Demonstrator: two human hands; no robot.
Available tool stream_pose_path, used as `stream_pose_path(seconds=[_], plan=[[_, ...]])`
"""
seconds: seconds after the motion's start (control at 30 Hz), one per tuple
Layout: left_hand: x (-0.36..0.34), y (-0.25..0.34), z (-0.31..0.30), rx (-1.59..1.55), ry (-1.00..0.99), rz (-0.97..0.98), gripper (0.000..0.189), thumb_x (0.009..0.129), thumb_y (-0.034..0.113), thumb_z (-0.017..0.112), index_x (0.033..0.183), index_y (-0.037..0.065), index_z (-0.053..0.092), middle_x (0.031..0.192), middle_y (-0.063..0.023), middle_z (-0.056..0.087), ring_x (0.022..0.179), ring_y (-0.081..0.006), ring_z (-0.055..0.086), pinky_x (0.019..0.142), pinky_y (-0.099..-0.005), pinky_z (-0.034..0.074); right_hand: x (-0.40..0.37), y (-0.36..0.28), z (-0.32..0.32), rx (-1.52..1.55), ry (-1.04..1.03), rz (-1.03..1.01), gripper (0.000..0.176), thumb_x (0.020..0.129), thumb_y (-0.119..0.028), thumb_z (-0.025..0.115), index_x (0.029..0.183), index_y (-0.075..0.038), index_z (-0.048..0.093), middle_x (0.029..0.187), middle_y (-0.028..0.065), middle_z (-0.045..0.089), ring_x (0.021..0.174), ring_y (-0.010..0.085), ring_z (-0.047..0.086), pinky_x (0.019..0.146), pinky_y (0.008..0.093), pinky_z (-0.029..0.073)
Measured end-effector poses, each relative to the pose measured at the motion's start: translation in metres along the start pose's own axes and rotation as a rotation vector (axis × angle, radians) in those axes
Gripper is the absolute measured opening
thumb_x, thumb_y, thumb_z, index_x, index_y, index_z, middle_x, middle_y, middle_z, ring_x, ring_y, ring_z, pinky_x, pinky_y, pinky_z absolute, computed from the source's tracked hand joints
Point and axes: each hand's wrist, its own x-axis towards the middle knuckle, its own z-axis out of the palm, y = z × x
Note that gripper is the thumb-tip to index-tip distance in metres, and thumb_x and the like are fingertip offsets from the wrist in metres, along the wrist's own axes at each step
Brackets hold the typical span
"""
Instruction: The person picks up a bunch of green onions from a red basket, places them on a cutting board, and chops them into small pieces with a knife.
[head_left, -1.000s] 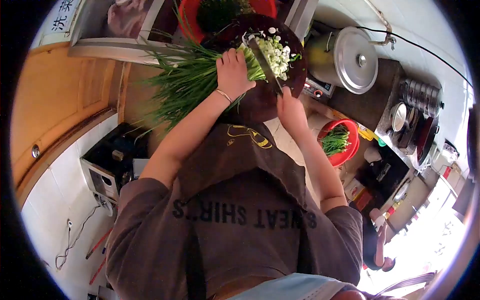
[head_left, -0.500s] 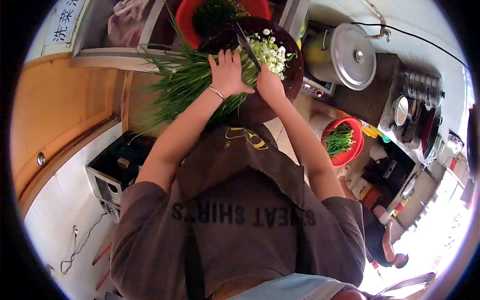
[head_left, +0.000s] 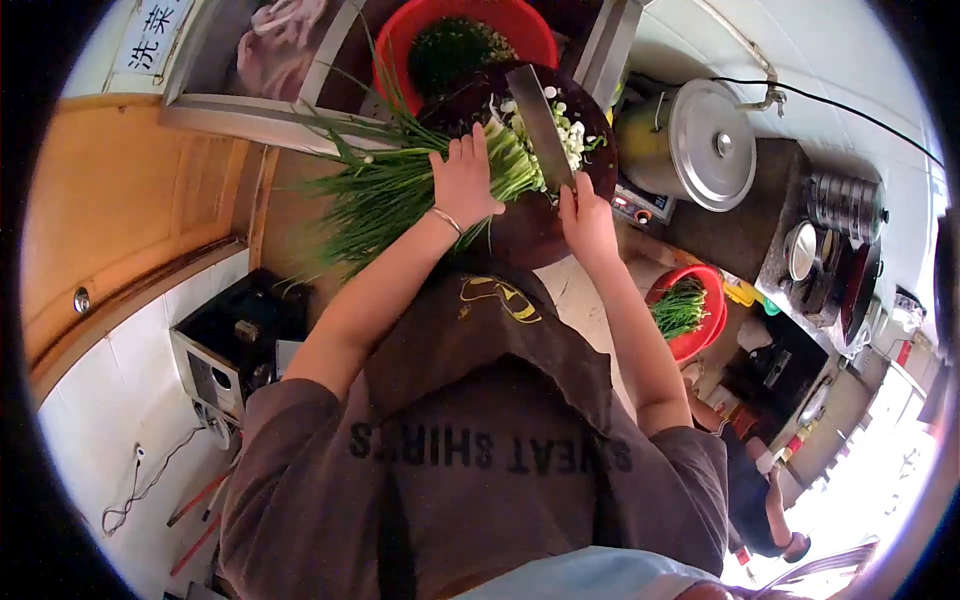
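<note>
A large bunch of spring onions lies across a dark round chopping board, its long green leaves trailing left past the edge. My left hand is laid over the bunch near the cut ends, thumb on the near side and fingers on the far side, holding it down. In my right hand is the handle of a cleaver. The broad blade tilts away from me between the cut stalks and the chopped white pieces, which lie on the right of the board.
A red basin with chopped greens stands beyond the board. To the right are a lidded steel pot and a red bucket holding more spring onions. Another person is at lower right. A metal-framed sink borders the upper left.
My right hand and the cleaver have shifted right, away from my left hand, and the blade's broad side now shows. My left hand still rests on the bunch. The view has shifted slightly.
</note>
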Motion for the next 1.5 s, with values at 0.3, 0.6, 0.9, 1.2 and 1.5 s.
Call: stream_pose_path(seconds=[0.3,0.6,0.9,1.2,1.5], plan=[[0.004,0.0,-0.002,0.005,0.02,0.021,0.108,0.043,0.045,0.087,0.128,-0.003,0.039,0.111,-0.0122,0.051,0.105,-0.0266,0.049,0.092,-0.0452,0.037,-0.036,0.003,0.027,-0.34,-0.206,0.234,0.017,0.092,-0.013,0.04,0.108,-0.005,0.04,0.076,0.0237,0.064,0.07,0.0452,0.063,0.062,0.0556,0.05],[0.004,-0.002,0.001,-0.038,0.077,0.059,0.102,0.042,0.043,0.087,0.123,-0.002,0.044,0.108,-0.0121,0.052,0.101,-0.0265,0.05,0.087,-0.0434,0.038,0.057,0.016,0.069,-0.271,-0.129,0.131,0.017,0.091,-0.013,0.046,0.104,-0.003,0.042,0.071,0.0256,0.063,0.068,0.0436,0.063,0.059,0.0528,0.051],[0.005,-0.003,-0.001,-0.03,-0.003,0.034,0.111,0.045,0.048,0.087,0.13,-0.003,0.038,0.116,-0.0128,0.051,0.108,-0.0279,0.049,0.091,-0.0437,0.037,-0.025,-0.016,0.014,-0.242,-0.18,0.173,0.016,0.094,-0.016,0.046,0.103,-0.004,0.041,0.073,0.025,0.063,0.067,0.0448,0.062,0.058,0.0542,0.049],[0.007,-0.002,-0.001,-0.05,0.027,0.051,0.101,0.043,0.043,0.086,0.123,-0.001,0.043,0.108,-0.012,0.051,0.103,-0.0266,0.048,0.09,-0.0424,0.037,0.039,0.016,0.078,-0.239,-0.129,0.234,0.019,0.093,-0.016,0.048,0.104,-0.002,0.041,0.068,0.0293,0.059,0.066,0.0488,0.059,0.058,0.0563,0.047],[0.003,-0.01,0.001,-0.05,0.019,0.086,0.1,0.045,0.044,0.085,0.124,-0.003,0.044,0.114,-0.0133,0.051,0.106,-0.0276,0.048,0.09,-0.0424,0.037,0.015,-0.003,0.019,-0.214,-0.183,0.089,0.025,0.093,-0.017,0.048,0.112,-0.002,0.042,0.075,0.0254,0.063,0.071,0.0454,0.062,0.063,0.0535,0.05]])
